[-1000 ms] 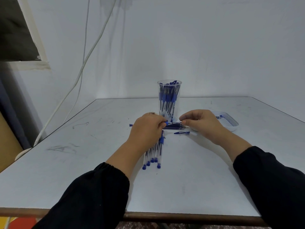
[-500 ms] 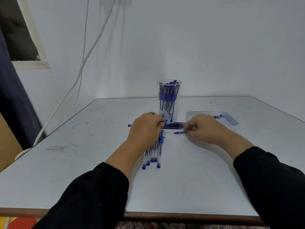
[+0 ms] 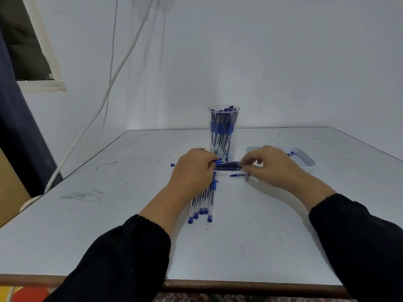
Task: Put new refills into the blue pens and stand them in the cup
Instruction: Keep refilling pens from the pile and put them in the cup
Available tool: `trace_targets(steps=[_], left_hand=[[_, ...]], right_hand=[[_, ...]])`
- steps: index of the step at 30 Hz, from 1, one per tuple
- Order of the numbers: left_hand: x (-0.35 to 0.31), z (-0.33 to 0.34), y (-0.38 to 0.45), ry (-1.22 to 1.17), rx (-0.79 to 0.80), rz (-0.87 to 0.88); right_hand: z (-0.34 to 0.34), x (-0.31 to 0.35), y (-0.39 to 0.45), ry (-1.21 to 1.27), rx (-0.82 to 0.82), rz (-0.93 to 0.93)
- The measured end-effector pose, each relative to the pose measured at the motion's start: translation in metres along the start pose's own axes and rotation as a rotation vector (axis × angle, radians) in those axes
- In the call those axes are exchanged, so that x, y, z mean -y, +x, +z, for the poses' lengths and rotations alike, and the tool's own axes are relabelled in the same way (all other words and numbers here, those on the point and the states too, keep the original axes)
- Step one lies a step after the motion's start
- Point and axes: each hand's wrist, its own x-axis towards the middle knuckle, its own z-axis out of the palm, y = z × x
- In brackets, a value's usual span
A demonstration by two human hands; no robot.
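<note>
Left hand (image 3: 194,171) grips a pen (image 3: 218,162) beside the cup (image 3: 224,131) while the right hand (image 3: 270,166) pinches at the refills (image 3: 227,166); a careless tug could scatter them across the table (image 3: 261,236).

no legible text, labels, brand marks, numbers or signs in the head view. the pens in the cup (image 3: 223,129) and the pens lying on the table (image 3: 283,236) are too small and blurred to show any print.
</note>
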Motion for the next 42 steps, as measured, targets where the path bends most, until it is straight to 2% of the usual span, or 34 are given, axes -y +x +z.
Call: trace_targets(steps=[6,14,26,33,37,42], left_hand=[[-0.004,0.001,0.0,-0.02,0.015,0.034],[-0.002,0.003,0.001,-0.031,-0.004,0.069],[0.017,-0.005,0.004,-0.043,-0.046,-0.034],[0.033,-0.011,0.008,-0.014,-0.119,-0.102],[0.032,-0.011,0.009,-0.008,-0.142,-0.102],[0.029,-0.009,0.01,-0.014,-0.142,-0.07]], right_hand=[[0.01,0.01,0.001,0.103,-0.199,-0.129],[0.013,0.008,0.002,0.061,-0.225,-0.206],[-0.005,-0.015,0.001,0.085,-0.214,-0.047],[-0.011,-0.034,0.003,0.102,-0.209,0.179],[-0.004,-0.034,0.009,0.106,-0.222,0.233],[0.012,-0.019,0.02,-0.095,-0.156,0.2]])
